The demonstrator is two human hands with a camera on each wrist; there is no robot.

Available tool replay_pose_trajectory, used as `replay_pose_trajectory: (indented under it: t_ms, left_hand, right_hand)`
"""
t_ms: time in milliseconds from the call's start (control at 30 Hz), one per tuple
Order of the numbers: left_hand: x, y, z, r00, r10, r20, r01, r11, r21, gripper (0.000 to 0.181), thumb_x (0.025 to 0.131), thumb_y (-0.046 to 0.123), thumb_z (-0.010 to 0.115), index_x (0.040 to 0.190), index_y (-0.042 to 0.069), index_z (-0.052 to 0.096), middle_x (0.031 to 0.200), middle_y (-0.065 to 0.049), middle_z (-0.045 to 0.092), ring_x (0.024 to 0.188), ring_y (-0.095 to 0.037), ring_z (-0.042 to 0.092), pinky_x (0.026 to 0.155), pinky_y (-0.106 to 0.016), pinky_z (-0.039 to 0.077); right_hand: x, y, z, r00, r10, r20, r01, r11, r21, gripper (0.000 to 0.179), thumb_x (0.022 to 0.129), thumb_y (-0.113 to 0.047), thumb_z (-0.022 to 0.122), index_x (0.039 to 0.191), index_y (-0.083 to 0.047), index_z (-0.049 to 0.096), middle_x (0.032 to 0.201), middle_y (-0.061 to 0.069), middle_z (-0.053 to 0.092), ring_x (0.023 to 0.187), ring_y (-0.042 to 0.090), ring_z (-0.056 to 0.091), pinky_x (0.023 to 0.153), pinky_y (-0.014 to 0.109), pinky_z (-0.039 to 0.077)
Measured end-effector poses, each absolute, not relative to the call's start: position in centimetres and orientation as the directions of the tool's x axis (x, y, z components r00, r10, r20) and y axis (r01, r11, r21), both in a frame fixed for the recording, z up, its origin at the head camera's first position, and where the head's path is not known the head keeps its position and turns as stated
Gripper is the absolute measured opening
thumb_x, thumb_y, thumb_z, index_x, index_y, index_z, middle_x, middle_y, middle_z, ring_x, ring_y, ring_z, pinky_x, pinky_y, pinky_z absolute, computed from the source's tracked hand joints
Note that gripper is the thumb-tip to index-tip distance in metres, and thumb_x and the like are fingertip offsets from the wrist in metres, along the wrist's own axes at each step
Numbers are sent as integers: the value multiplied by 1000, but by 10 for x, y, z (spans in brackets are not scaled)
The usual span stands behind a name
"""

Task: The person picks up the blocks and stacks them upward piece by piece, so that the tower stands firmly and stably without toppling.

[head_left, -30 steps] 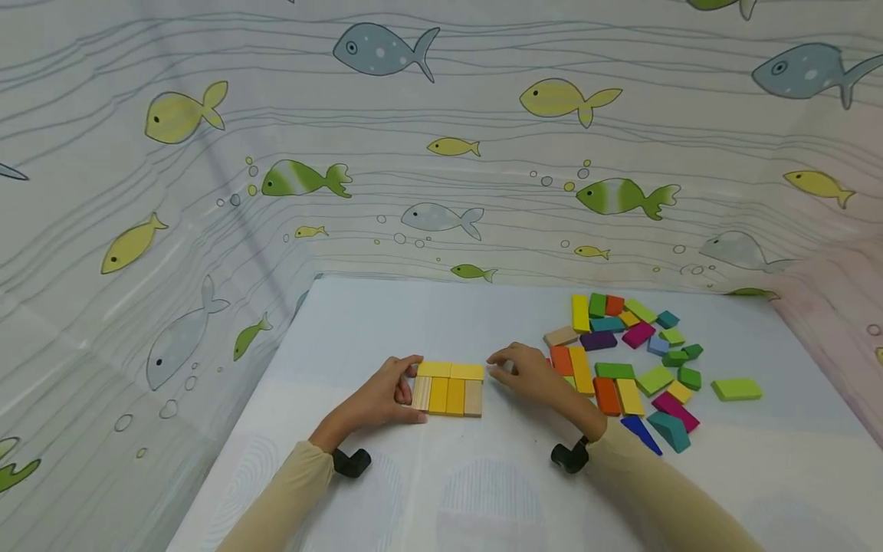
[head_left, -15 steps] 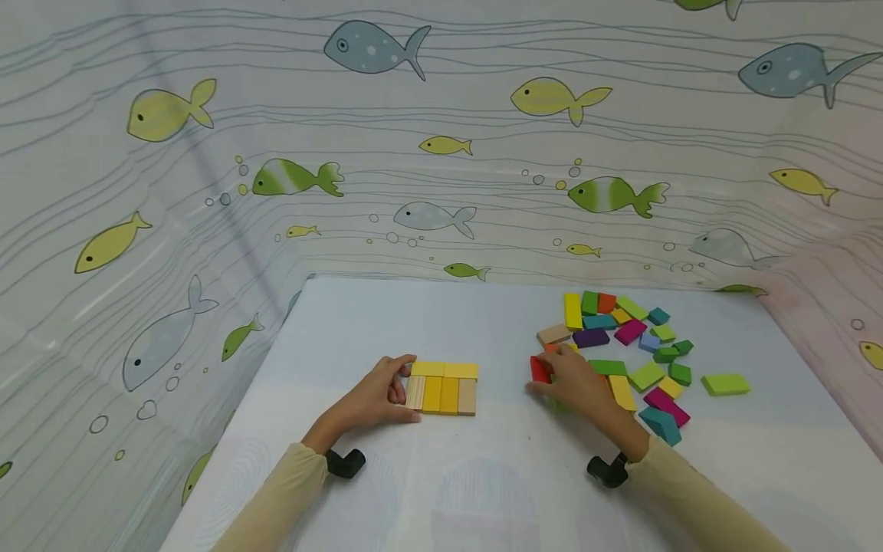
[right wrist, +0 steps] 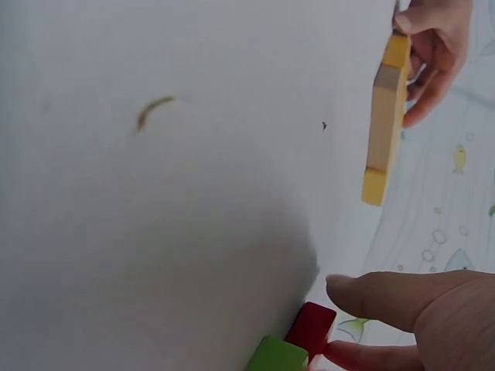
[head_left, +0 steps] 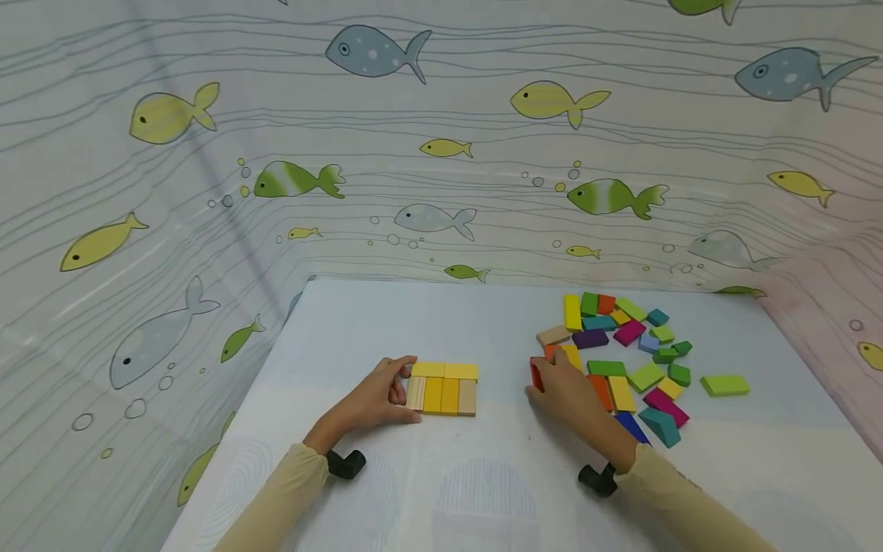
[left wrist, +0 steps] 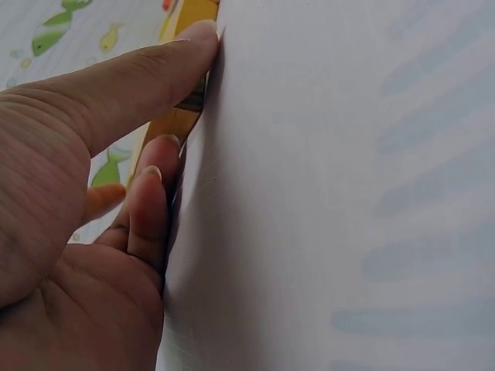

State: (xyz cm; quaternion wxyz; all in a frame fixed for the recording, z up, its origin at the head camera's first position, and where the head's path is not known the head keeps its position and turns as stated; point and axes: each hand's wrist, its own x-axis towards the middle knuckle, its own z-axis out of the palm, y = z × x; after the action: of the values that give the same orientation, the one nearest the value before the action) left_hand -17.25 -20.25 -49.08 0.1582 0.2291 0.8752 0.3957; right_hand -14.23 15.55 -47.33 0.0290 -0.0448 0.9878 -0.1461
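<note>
My left hand point(head_left: 372, 395) grips the left side of a flat rectangle of wooden blocks point(head_left: 441, 395), thumb at its near corner and index finger at its far one. Two light yellow blocks lie along the far side, above a row of yellow and plain wood ones. In the right wrist view, the rectangle's plain wood block point(right wrist: 384, 116) shows side-on. My right hand point(head_left: 566, 387) holds a red block point(head_left: 536, 374) at the left edge of the loose pile, fingers at its far end and thumb at its near end. A green block point(right wrist: 278, 355) lies right against the red block.
Loose coloured blocks spread across the table's right side, among them a purple block point(head_left: 590, 339), a teal block point(head_left: 660, 426), a blue block point(head_left: 631, 428) and a lime block point(head_left: 724, 386) farthest right. A fish-patterned sheet point(head_left: 386, 253) rises behind the white table point(head_left: 386, 322).
My right hand has moved from beside the rectangle's right side to the red block at the pile. The red block now shows narrower under my fingers. My left hand stays at the rectangle.
</note>
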Motion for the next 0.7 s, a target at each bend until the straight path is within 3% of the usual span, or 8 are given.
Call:
replay_pose_trajectory:
  t_ms: [233,400,533,700]
  left_hand:
    - [-173,-205,-494,-845,525,-102,268,581,768,103,79,35,92,160,10,34,125,-5,47,84,-16,55,77,-25,49]
    - [-172,-205,-494,-843,529,-93,273,571,774,102,79,33,92,159,9,34,125,-7,48,84,-16,55,78,-25,50]
    - [-172,-205,-493,-842,533,-85,282,568,773,101,79,33,92,159,9,34,125,-7,48,85,-16,55,78,-25,50]
    - [-173,-203,-495,-841,536,-69,298,566,768,99,80,33,91,159,10,35,126,-7,48,84,-15,55,77,-25,49]
  right_hand:
    - [-139,149,-475,-995,-97,-16,-91,973,-214,56,89,-32,82,126,7,65,108,24,53,81,28,59,73,41,60]
    - [-139,147,-473,-985,-155,-69,-136,966,-221,60,90,-33,82,138,-3,63,119,24,52,83,27,57,74,38,59]
    - [-140,147,-474,-981,-169,-90,-142,957,-253,62,88,-38,83,140,-9,63,111,19,54,79,23,54,68,32,56]
    - [-142,147,-475,-985,-165,-57,-140,943,-303,63,89,-36,82,138,-3,60,106,17,60,80,24,57,72,36,58]
